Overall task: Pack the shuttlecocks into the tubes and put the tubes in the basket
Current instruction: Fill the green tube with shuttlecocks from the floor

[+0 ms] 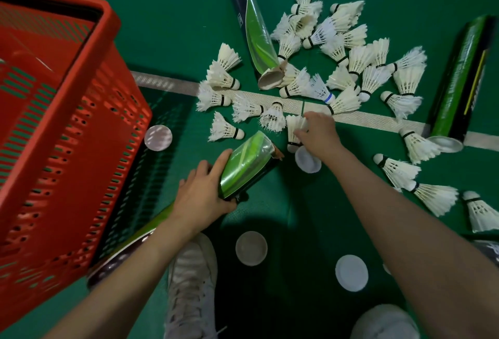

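A: What could be spoiled from here?

B: A shuttlecock (294, 129) is pinched by its feathers in the right hand (317, 134), whose grip is narrowed onto it. It is held just beyond the open mouth of the tube (243, 168). That tube is held slanting, with the grip of the left hand (201, 199) wrapped round it. The feathers could be bent if the pinch is tightened. They could also be snagged on the torn rim of the mouth unless the cork is led in first.

A: Anything besides?

B: The tube is gripped only near its mouth, so it could be swung aside when the shuttlecock is pushed in. A lid (307, 161) lies under the right wrist and could be knocked away.

A: And the counts?

B: Three tubes are plainly seen: the held one, a second tube (251, 22) at the top and a third tube (459, 82) at the right. Four loose lids are counted on the floor (175, 28). Roughly thirty shuttlecocks are scattered there, but the heap overlaps too much for an exact figure. One red basket (113, 49) stands at the left, and its contents cannot be told.
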